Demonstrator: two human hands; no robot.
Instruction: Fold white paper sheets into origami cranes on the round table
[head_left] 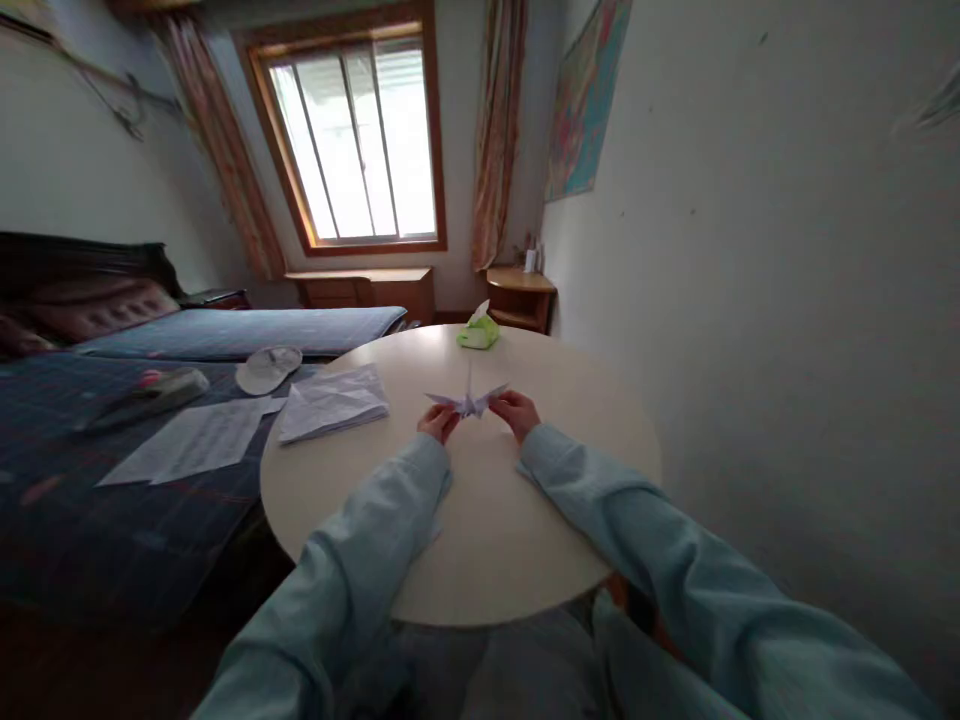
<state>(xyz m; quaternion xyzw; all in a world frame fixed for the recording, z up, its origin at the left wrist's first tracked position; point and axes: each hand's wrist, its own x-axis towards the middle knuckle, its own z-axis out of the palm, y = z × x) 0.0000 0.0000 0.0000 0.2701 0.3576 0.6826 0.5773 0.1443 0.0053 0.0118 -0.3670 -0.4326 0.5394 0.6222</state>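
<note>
A folded white paper crane (469,405) with its wings spread is over the middle of the round pale table (495,540). My left hand (439,422) pinches its left side, and my right hand (516,412) pinches the right wing. Between the hands, a thin point of the paper stands upright. My fingertips are small in view and partly hide the wing edges.
A green tissue pack (478,331) sits at the table's far edge. Stacked papers (334,402) lie at its left edge. Beyond are a bed (90,520) with loose sheets (199,438) and a white cap (268,370). A wall (787,350) stands on the right.
</note>
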